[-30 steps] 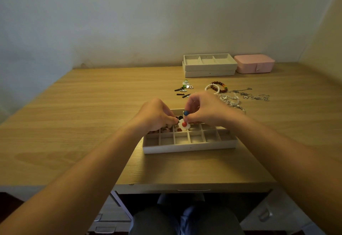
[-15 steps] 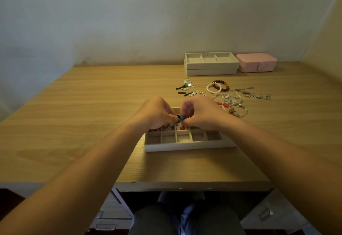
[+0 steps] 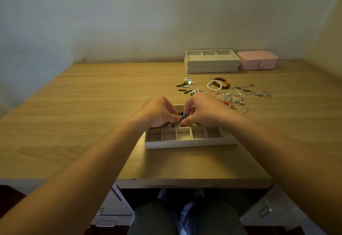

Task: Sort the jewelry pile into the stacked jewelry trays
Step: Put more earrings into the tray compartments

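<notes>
Blue-beaded piece pinched between left hand and right hand over divided tray. Risk: dropped into wrong, already-filled cell if pinch slackened early.

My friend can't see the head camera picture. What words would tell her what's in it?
The left hand and right hand together pinch a small blue-beaded piece over a divided tray on a wooden desk. Loose bracelets and chains lie beyond, with stacked trays and a pink box by the wall.
</notes>
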{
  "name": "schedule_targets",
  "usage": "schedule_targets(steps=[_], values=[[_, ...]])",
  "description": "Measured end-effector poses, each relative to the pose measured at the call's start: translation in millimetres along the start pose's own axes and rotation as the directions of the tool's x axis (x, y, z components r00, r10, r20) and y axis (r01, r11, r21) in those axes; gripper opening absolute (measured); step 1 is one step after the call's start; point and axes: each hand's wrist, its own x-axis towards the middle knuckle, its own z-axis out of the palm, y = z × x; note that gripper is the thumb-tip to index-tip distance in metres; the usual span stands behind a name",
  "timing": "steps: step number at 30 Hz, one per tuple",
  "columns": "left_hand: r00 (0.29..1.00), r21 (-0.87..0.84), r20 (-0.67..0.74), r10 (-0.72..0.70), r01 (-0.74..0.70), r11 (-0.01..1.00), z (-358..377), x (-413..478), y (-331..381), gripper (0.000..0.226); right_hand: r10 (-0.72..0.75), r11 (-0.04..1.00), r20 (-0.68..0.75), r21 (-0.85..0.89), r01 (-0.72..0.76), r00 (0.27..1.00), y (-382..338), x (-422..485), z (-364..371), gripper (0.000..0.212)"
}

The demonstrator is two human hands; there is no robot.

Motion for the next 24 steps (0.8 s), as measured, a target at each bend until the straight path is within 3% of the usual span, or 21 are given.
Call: schedule_targets(steps=[13,24], values=[[0.999,0.065,-0.027,0.036,-0.035,0.997,5.3,2.1,-0.3,0.01,-0.086,0.993,0.118,0.092,0.075,0.989,7.8,2.9,1.6,0.02],[0.998,0.054,-0.043,0.05,-0.048,0.997,3.6,-0.5,0.2,0.01,-0.091,0.992,-0.02,0.083,0.092,0.996,9.0,3.6,8.1,0.017]])
